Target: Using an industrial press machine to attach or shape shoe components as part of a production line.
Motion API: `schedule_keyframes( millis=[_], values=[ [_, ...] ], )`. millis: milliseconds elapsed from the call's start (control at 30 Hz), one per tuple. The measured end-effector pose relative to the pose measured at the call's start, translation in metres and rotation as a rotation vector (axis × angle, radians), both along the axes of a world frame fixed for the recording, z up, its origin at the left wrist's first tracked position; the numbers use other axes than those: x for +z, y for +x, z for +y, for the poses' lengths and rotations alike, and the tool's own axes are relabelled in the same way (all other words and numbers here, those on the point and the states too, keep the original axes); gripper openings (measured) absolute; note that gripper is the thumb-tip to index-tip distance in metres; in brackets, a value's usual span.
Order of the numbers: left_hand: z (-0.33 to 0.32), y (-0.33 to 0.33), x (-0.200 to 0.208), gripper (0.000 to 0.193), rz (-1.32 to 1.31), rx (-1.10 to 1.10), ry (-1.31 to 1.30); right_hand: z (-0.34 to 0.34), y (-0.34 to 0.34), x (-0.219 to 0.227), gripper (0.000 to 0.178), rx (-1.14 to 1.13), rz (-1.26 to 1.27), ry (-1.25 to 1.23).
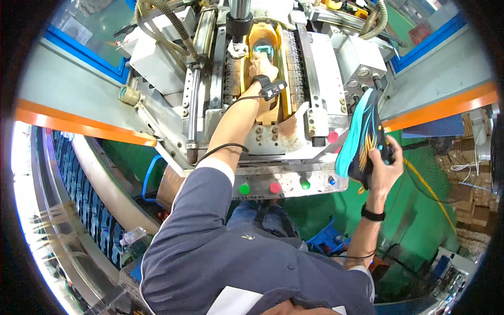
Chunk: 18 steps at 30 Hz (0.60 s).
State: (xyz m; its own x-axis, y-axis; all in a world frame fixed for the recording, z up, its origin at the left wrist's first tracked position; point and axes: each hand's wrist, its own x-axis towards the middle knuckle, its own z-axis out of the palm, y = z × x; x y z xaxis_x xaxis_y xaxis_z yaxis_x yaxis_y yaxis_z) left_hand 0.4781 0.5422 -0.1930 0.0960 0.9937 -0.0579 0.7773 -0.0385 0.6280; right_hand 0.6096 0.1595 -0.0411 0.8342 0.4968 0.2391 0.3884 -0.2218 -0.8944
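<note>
In my right hand (386,168) is a sports shoe (362,142), held on its side with the thumb across the black upper. It has a teal sole along the left edge and orange and teal lines on the upper. My left hand (262,67) reaches into the yellow-lined channel (287,68) of a machine, its fingers closed at a small teal and white piece (265,50). What exactly those fingers grip is partly hidden. A black strap with a small device (274,90) sits on the left wrist, its cable running down the arm.
A vertical metal rod with a black collar (240,25) stands just above the left hand. The front panel carries green buttons (244,189) and red buttons (275,187). Orange-edged guards flank both sides. A curved conveyor (100,173) runs at left; cardboard boxes (470,210) lie at right.
</note>
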Motion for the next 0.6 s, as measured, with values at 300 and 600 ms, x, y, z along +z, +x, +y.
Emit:
schedule_keyframes(
  millis=[300, 600],
  values=[
    [-0.127, -0.152, 0.096, 0.029, -1.225, -0.106, -0.67, 0.244, 0.065, 0.019, 0.048, 0.442, -0.277, -0.256],
    [-0.317, -0.352, 0.167, 0.058, -0.999, 0.266, -0.341, 0.404, -0.076, -0.107, 0.042, 0.372, -0.61, -0.547]
  ],
)
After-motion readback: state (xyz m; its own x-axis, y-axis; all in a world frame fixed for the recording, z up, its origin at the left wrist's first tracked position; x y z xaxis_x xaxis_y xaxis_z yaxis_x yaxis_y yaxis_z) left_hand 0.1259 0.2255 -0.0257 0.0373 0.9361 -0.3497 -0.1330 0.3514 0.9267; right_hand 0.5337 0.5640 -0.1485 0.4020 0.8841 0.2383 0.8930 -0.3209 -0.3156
